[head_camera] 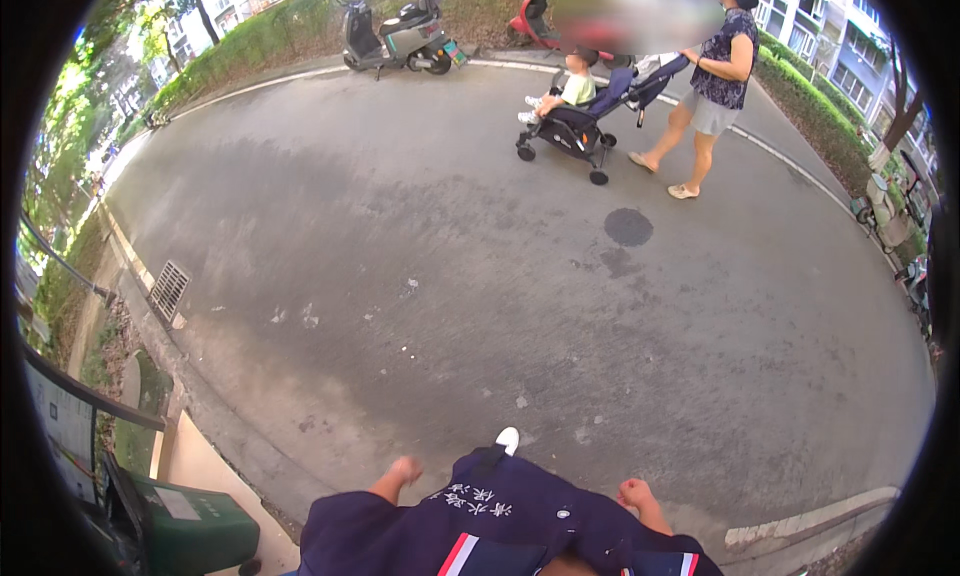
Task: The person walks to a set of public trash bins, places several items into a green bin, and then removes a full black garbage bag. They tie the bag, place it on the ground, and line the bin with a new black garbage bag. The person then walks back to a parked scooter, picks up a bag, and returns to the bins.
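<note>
My left hand (pixel 406 470) hangs in front of my dark blue jacket (pixel 525 493) on the left side. It is blurred, its fingers look bent, and I see nothing held in it. On the right, my right hand (pixel 634 493) has its fingers curled in, with no object visible in it. Both hands are over the grey paved road (pixel 450 336). One white shoe (pixel 508 440) pokes out beyond the jacket, which bears writing on its front.
A person (pixel 724 73) pushes a stroller (pixel 577 125) with a seated child (pixel 576 88) across the road. A grey scooter (pixel 409 35) and a red scooter (pixel 536 17) stand behind. At left are a drain grate (pixel 171 287), a kerb (pixel 217 426) and a green wheeled bin (pixel 199 527).
</note>
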`<move>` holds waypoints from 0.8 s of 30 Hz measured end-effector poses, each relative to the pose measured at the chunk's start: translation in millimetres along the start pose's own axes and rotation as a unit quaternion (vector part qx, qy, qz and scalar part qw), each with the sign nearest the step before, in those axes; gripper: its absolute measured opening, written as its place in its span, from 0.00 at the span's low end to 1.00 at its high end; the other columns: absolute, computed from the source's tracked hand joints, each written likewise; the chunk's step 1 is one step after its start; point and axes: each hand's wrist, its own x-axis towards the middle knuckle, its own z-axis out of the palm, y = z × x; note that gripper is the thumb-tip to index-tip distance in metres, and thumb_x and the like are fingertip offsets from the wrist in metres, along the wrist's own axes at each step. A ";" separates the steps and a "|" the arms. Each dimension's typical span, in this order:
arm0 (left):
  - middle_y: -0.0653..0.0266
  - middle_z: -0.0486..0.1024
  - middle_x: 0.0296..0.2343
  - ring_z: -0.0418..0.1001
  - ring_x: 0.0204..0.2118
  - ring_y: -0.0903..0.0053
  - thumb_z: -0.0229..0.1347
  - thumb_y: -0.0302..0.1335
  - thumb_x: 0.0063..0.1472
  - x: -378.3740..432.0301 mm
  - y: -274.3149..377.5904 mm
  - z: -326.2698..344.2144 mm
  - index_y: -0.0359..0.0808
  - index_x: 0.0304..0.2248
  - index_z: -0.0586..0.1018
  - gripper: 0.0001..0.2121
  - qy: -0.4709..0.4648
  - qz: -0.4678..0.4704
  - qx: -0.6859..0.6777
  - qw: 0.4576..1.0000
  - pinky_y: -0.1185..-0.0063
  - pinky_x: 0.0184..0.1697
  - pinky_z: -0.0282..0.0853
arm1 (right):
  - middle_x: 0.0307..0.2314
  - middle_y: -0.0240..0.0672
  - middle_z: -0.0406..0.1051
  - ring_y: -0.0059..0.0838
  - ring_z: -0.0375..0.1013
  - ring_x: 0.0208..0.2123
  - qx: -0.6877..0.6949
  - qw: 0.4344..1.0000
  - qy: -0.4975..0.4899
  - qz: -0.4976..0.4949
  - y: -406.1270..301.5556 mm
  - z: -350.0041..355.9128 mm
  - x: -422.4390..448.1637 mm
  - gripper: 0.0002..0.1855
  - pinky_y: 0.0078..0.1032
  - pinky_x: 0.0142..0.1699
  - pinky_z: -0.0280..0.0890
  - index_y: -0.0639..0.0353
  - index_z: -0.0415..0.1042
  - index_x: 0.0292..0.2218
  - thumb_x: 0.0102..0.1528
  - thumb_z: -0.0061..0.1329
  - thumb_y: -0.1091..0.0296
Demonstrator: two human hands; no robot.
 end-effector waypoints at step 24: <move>0.53 0.66 0.41 0.64 0.46 0.66 0.50 0.33 0.47 228.3 307.3 -289.8 0.34 0.41 0.69 0.20 0.163 -0.332 -0.169 0.914 0.74 0.47 0.59 | 0.13 0.39 0.65 0.30 0.66 0.12 0.106 0.993 0.045 -0.022 -293.4 -312.8 471.1 0.06 0.28 0.14 0.60 0.64 0.64 0.23 0.47 0.35 0.74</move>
